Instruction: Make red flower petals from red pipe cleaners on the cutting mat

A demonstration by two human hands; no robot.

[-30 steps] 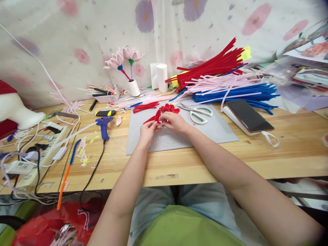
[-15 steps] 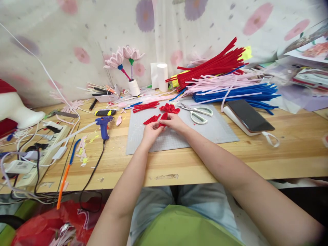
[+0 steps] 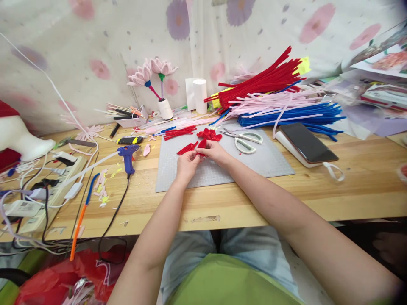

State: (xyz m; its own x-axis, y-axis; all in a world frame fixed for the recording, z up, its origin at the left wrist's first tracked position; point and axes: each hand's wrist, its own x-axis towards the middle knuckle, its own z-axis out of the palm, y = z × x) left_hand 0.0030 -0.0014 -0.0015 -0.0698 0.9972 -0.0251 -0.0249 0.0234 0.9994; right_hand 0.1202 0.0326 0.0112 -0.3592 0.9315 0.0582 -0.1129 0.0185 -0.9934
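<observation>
Wooden tabletop (image 3: 286,197), grey mat (image 3: 254,163): my left hand (image 3: 186,165) and right hand (image 3: 216,151) pinch a red petal (image 3: 202,145) between them, its long axis pointing away from me, red flower (image 3: 209,134) just beyond my grip.

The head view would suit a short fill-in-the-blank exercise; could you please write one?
The left hand and right hand hold a small ____ piece.
The scissors lie on a ____ mat.
Of the red bundle, pink bundle and blue bundle, the ____ one lies nearest the front edge of the table.
The phone is to the ____ of the scissors.
Missing words: red; grey; blue; right.
</observation>
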